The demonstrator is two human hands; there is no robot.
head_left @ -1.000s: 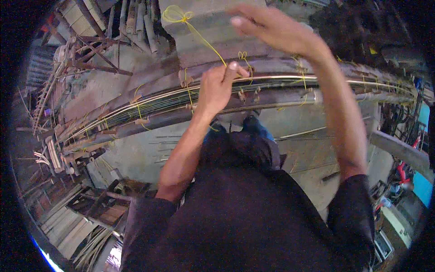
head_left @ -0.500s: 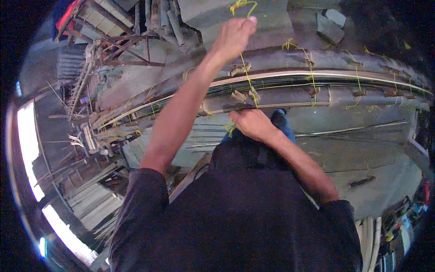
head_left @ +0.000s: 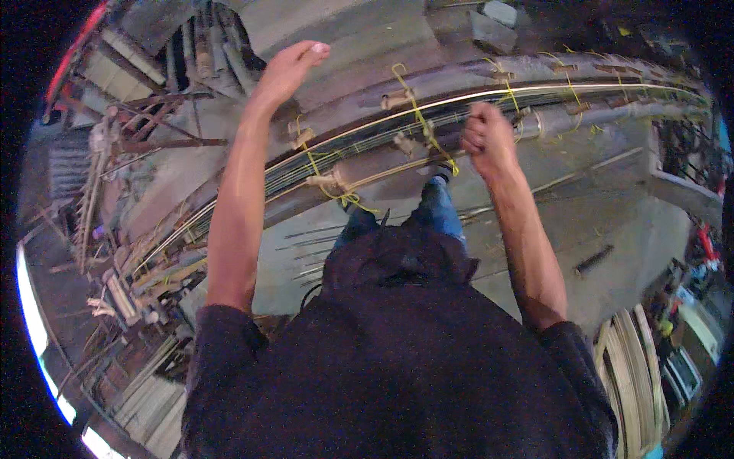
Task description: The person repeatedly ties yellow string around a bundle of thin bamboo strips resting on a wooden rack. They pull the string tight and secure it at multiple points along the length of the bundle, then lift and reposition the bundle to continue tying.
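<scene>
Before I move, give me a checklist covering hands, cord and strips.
1. Left hand clear of the long strips: ok, apart from them.
2. Right hand clear of the strips: cannot tell; it overlaps them in this view.
3. Right hand's fingers open: not ok, they are curled.
4. Central yellow cord crossing the strips: ok.
5. That cord pulled tight: cannot tell from this picture.

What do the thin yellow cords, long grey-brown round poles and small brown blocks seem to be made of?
Thin yellow cords: probably plastic twine; bright, evenly coloured, with loose loops holding their shape.
Long grey-brown round poles: perhaps bamboo or wood, dull, with a joint-like band; coated pipe can't be ruled out.
Small brown blocks: likely unpainted wood, matte and tan with chunky edges.
</scene>
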